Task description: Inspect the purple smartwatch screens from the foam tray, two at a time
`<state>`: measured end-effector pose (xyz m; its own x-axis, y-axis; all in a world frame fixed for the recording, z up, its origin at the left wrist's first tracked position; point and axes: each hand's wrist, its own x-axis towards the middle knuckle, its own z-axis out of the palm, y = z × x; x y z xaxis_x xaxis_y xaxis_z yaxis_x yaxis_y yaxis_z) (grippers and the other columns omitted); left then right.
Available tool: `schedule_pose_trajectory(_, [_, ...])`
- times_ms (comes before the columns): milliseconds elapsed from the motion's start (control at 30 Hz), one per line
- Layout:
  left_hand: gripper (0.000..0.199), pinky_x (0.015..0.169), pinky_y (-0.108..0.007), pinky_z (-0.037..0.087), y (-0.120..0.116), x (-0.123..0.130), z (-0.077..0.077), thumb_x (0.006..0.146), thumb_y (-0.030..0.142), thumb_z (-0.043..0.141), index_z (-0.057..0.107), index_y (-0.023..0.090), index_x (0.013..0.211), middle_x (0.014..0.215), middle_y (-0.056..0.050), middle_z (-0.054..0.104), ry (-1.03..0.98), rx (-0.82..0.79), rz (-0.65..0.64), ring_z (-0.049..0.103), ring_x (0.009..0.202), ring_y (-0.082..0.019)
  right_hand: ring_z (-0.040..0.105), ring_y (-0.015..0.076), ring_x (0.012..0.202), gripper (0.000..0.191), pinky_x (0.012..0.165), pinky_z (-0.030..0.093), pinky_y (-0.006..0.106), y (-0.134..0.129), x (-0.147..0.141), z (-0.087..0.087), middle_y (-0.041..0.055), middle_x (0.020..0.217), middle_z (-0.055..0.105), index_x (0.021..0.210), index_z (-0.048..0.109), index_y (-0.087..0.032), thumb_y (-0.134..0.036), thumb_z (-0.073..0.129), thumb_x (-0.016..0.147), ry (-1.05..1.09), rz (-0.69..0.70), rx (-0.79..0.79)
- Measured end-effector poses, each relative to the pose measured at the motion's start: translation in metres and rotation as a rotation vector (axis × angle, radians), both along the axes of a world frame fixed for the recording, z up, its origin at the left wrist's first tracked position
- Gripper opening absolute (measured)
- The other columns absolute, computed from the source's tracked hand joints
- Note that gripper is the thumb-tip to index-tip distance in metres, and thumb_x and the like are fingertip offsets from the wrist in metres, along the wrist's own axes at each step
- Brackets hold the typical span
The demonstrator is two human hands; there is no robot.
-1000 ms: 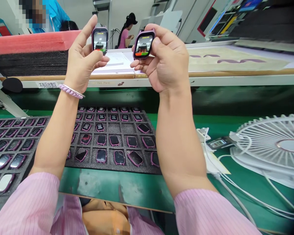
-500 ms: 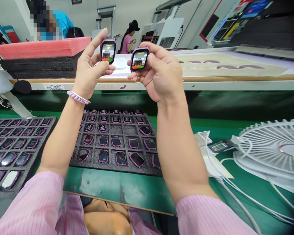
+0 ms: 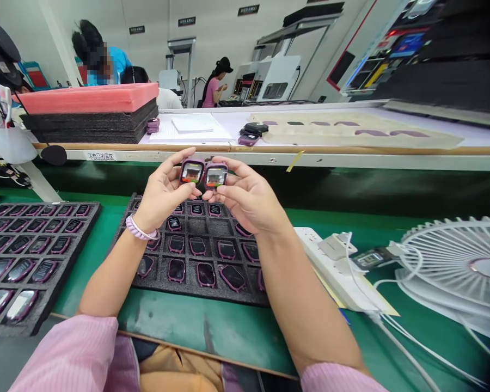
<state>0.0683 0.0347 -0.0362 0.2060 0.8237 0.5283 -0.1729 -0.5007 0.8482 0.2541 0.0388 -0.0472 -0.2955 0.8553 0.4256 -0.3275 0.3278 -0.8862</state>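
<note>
My left hand is closed around a purple-framed smartwatch case with its screen lit. A second smartwatch case, also lit, is gripped in my right hand. The two cases are side by side with their screens toward me, and both show a camera picture with red and green at the bottom. My thumbs lie at the lower edges of the screens. Below my hands, a black foam tray holds many similar cases in its compartments; two compartments near its middle hold none.
Another foam tray of watches lies at left. A power strip with cables and a white fan stand at right. Across the back runs a shelf with pink foam and a few watch cases. People work beyond.
Both hands have come down and toward each other, bringing the two smartwatch cases close together. The camera view has shifted too, showing more of the shelf and the power strip.
</note>
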Motion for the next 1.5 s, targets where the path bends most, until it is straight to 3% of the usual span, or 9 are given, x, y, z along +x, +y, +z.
schedule_pose_trajectory(467, [0.055,0.063,-0.023,0.060,0.0075,0.0004,-0.0082,0.072,0.034,0.083,0.055,0.026,0.119,0.098,-0.004,0.068,-0.009,-0.016,0.018,0.065,0.064,-0.012,0.068,0.0181,0.073,0.052,0.066,0.059,0.031,-0.0001,-0.0018,-0.0029,0.0020,0.096,0.069,0.121,0.058,-0.025,-0.029,0.081,0.075,-0.021,-0.031,0.027])
schedule_pose_trajectory(767, [0.055,0.068,-0.024,0.061,0.0051,0.0037,-0.0067,0.071,0.025,0.078,0.054,0.025,0.120,0.100,-0.004,0.067,-0.006,-0.040,0.012,0.069,0.070,-0.014,0.069,0.0196,0.073,0.053,0.068,0.060,0.034,0.0035,-0.0007,-0.0030,0.0009,0.093,0.069,0.121,0.058,-0.026,-0.021,0.075,0.070,-0.007,-0.039,0.012])
schedule_pose_trajectory(1200, [0.046,0.056,-0.021,0.057,0.0066,0.0034,-0.0053,0.074,0.034,0.080,0.056,0.022,0.111,0.090,-0.002,0.067,0.014,-0.030,0.035,0.064,0.057,-0.010,0.067,0.0183,0.066,0.048,0.064,0.058,0.033,0.0062,-0.0005,-0.0043,0.0012,0.090,0.068,0.115,0.061,-0.025,-0.041,0.084,0.077,0.010,0.004,0.001])
schedule_pose_trajectory(1500, [0.051,0.064,-0.023,0.062,0.0058,0.0037,-0.0058,0.075,0.034,0.078,0.056,0.022,0.120,0.098,-0.004,0.070,0.016,-0.059,0.001,0.070,0.065,-0.013,0.068,0.0187,0.065,0.051,0.065,0.059,0.033,0.0062,0.0002,-0.0040,0.0010,0.088,0.069,0.113,0.061,-0.025,-0.041,0.088,0.073,0.018,-0.025,0.002])
